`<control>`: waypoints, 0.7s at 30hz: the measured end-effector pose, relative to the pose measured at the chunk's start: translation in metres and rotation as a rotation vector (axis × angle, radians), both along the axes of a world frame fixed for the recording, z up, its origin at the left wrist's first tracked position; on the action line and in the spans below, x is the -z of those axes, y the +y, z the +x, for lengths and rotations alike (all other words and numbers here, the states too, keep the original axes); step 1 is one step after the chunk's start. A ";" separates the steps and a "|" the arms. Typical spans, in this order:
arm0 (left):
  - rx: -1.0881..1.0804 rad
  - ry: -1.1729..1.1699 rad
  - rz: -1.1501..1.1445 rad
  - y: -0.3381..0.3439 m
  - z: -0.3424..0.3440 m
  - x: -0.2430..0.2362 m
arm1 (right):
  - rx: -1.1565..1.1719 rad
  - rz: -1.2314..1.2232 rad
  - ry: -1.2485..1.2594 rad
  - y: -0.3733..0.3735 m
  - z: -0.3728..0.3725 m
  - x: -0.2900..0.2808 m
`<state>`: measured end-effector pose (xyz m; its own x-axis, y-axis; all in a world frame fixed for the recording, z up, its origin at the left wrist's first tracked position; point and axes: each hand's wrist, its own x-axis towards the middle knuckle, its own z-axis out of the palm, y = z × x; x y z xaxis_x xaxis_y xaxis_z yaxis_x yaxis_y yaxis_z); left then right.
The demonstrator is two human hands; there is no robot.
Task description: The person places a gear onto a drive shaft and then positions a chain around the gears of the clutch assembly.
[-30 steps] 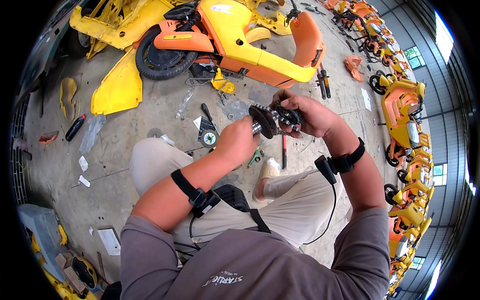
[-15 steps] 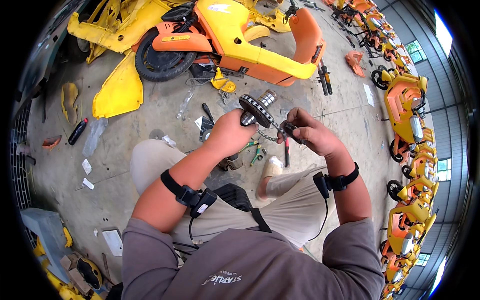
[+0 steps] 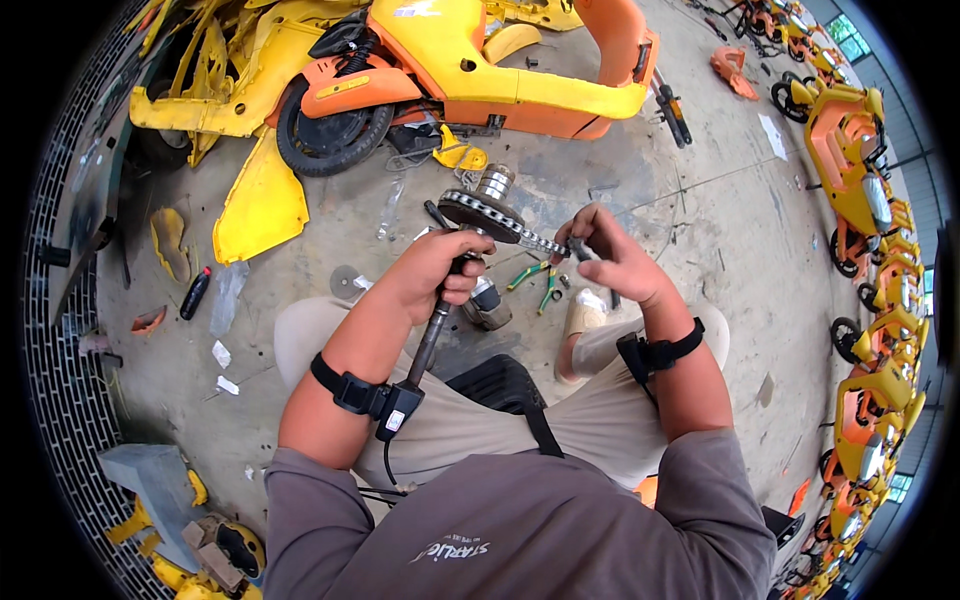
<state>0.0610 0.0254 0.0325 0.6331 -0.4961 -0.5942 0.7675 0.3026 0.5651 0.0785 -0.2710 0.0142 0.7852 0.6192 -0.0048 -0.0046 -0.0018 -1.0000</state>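
My left hand (image 3: 438,272) is wrapped round a dark metal rod (image 3: 432,335) that runs down toward my left forearm. Just above that fist is a toothed disc (image 3: 470,212) with a shiny ribbed cylinder (image 3: 495,181) standing up from it. A metal chain (image 3: 543,242) lies along the disc's rim and stretches right. My right hand (image 3: 622,262) pinches near the chain's far end, around a small dark piece (image 3: 579,250) whose kind I cannot make out. How the rod joins the disc is hidden by my left fingers.
Green-handled pliers (image 3: 548,285) and a silver-and-dark cylindrical object (image 3: 487,303) lie on the floor below my hands. A yellow-orange scooter (image 3: 480,75) rests ahead. Yellow panels (image 3: 262,205) and a dark bottle (image 3: 196,293) are at left; scooters (image 3: 850,140) line the right.
The disc and cylinder have tipped more upright and moved slightly left. The rod below my left fist now shows. The chain is drawn straighter between my hands, and the head view has shifted.
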 end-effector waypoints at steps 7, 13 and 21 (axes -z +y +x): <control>-0.006 -0.029 0.072 -0.012 -0.002 0.002 | 0.042 0.263 0.101 -0.011 0.001 -0.030; 0.016 0.062 -0.180 -0.014 0.009 0.020 | 0.054 0.204 0.108 -0.020 0.004 -0.019; 0.055 0.124 -0.445 -0.023 0.007 0.025 | 0.031 0.233 0.151 -0.038 0.015 -0.020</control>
